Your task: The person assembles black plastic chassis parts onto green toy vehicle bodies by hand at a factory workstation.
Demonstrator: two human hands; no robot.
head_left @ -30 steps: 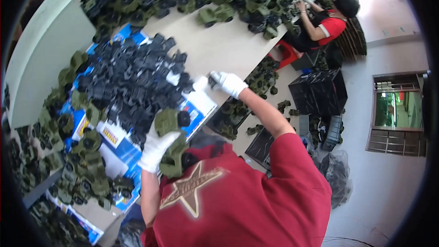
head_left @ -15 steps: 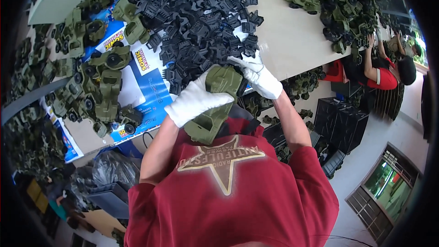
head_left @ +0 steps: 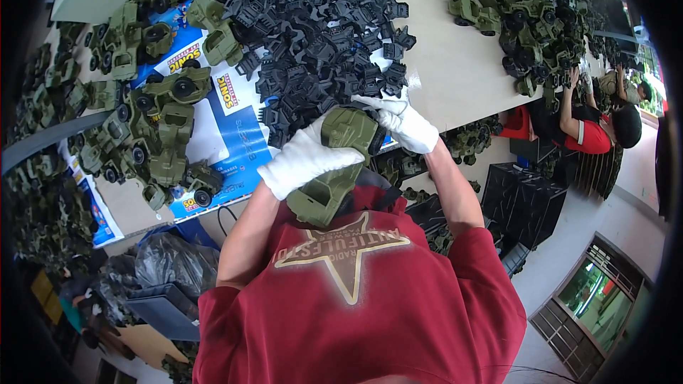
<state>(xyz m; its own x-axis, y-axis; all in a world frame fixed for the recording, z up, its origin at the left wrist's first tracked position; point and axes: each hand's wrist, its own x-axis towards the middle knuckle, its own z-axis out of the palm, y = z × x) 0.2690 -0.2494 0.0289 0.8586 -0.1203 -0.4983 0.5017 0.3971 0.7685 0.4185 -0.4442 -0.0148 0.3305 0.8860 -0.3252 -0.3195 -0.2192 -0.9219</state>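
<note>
An olive-green toy military truck (head_left: 324,195) is held tilted in front of my chest, its hood pointing away from me and a black wheel showing at its right. My left hand (head_left: 302,161), in a white glove, is wrapped round the truck from the left, thumb across its top. My right hand (head_left: 407,124), also gloved in white, is closed at the hood end with its index finger reaching across. What its fingers pinch, if anything, is hidden. Just beyond both hands lies a big heap of small black plastic parts (head_left: 313,50).
More green toy trucks (head_left: 167,131) crowd the table's left side, on blue and white printed sheets (head_left: 238,139). Another pile of trucks (head_left: 537,21) covers the far right. Black crates (head_left: 523,199) stand below at right, plastic bags (head_left: 174,263) at lower left. A co-worker in red (head_left: 590,128) works at right.
The view has shifted slightly. My hands keep nearly the same hold on the truck, with only a slight shift of the right fingers at its hood end.
</note>
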